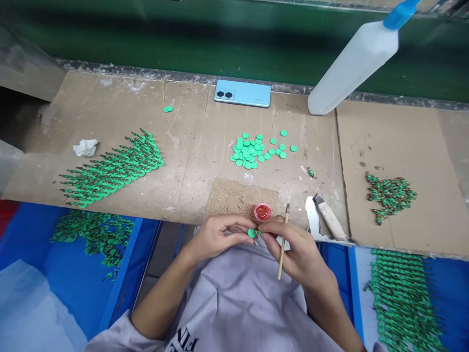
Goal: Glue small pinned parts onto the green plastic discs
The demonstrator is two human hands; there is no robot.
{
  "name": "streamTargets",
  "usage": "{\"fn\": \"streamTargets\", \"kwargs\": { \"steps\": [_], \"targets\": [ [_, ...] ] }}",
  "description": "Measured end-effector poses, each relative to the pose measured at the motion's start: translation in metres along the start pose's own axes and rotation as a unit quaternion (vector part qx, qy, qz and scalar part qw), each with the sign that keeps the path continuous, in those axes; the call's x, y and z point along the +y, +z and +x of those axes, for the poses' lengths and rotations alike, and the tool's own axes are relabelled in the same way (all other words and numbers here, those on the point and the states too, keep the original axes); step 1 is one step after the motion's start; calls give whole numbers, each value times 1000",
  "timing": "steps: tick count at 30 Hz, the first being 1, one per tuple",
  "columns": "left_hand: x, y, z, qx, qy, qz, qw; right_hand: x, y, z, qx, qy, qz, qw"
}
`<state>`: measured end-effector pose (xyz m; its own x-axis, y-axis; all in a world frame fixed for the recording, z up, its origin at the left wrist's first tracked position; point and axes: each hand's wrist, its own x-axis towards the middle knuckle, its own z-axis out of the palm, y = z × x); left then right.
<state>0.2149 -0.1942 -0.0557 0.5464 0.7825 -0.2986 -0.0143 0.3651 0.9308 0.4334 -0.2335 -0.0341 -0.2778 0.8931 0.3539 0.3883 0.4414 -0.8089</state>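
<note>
Between finger and thumb, my left hand (218, 238) pinches a round green disc (251, 233) at the table's front edge. My right hand (295, 244) meets it there, its fingertips closed on a small green and brown piece at the disc's right side; whether the two are joined I cannot tell. A thin brush (283, 244) with a wooden handle is also tucked in my right hand, white tip upward. Just beyond my fingers sits a small open pot of red paste (263, 211), beside a worn brown board (234, 198). Loose green discs (249, 150) lie farther back.
Finished-looking rows of green pieces (117, 168) lie left, near a crumpled tissue (85, 147). A phone (242, 93) and tall white bottle (351, 68) stand at the back. Right are a cutter (330, 217) and a pile of small green pieces (390, 194). Blue bins (124, 269) flank me.
</note>
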Motion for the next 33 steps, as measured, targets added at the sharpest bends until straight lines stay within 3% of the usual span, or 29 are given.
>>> {"fn": "streamTargets", "kwargs": {
  "steps": [11,19,25,33],
  "targets": [
    [1,-4,-2,-18,15,9,1000,1,-10,4,-90,-1,78,993],
    [1,6,-12,-8,157,27,987,-10,-14,14,-103,-10,176,979],
    [-6,20,-7,-2,363,8,932,-12,-15,14,-99,-17,211,972],
    [-5,28,-9,22,405,24,914,-9,-18,14,-123,-24,225,966]
  ]
}}
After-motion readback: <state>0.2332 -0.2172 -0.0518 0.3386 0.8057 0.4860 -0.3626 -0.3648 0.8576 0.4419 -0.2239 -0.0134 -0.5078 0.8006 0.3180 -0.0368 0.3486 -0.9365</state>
